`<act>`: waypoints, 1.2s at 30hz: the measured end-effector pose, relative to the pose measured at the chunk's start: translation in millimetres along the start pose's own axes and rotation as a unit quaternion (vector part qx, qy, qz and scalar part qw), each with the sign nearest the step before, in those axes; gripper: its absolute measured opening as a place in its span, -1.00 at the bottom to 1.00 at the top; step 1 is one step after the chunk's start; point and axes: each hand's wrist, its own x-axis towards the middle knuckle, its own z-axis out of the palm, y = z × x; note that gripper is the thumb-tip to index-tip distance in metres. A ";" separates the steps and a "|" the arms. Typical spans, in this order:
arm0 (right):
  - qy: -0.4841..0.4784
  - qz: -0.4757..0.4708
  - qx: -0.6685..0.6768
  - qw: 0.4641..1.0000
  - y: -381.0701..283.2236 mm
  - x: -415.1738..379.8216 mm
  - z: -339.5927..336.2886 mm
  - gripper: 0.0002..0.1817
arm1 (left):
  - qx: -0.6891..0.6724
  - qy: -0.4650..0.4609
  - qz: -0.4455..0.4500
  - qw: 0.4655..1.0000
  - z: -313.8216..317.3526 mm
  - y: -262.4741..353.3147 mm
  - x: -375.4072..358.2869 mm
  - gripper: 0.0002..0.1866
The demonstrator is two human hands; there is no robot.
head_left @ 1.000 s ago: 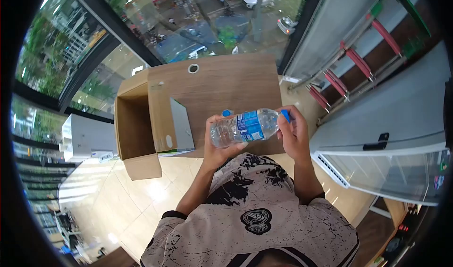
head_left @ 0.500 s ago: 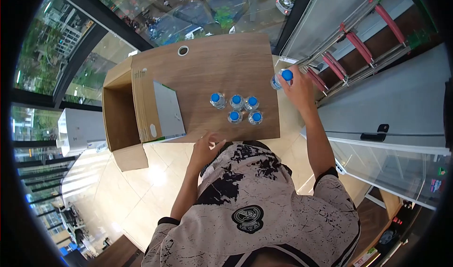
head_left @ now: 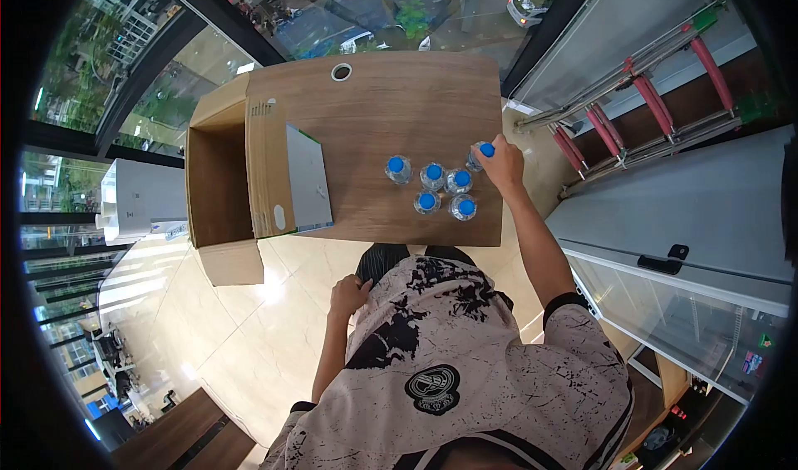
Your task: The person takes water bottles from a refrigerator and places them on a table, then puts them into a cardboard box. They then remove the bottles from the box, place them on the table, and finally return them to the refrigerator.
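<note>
My right hand (head_left: 504,171) grips a clear plastic water bottle (head_left: 475,159) near its blue cap, over the right part of the wooden table (head_left: 374,113). The bottle looks upright; its base is beside or on the tabletop's right side. Close to it, to the left and nearer to me, several similar bottles (head_left: 427,202) with blue caps stand upright in a loose group. My left hand (head_left: 349,294) is below the table's front edge, beside my dark shorts, fingers curled, with nothing visible in it.
An open cardboard box (head_left: 220,183) lies at the table's left end, its opening facing left. Beside it stands a white panel or carton (head_left: 307,179). A cable hole (head_left: 341,72) is in the tabletop. A ladder with pink-covered rungs (head_left: 652,104) and a grey cabinet (head_left: 682,204) are on the right.
My right hand has brought its bottle from beyond the table's right edge in over the tabletop, close to the others. My left hand has drawn back from the table edge and its fingers have curled.
</note>
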 end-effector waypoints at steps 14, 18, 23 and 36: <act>0.063 0.125 -0.052 0.989 -10.6 -43.2 -22.5 -0.30 | 0.038 -0.016 0.120 0.992 -37.6 -39.2 75.4 -0.60; 0.082 0.280 -0.052 0.955 19.3 -102.9 -23.7 -0.26 | 0.076 -0.065 0.172 0.980 -46.5 -42.6 89.8 -0.55; 0.111 0.441 -0.006 0.890 53.3 -201.2 -25.6 -0.37 | 0.085 -0.139 0.184 0.969 -34.0 -39.4 111.7 -0.55; 0.297 0.455 -0.069 0.837 126.3 -239.1 -120.1 -0.40 | 0.044 -0.076 0.300 0.950 -10.6 -23.6 130.9 -0.61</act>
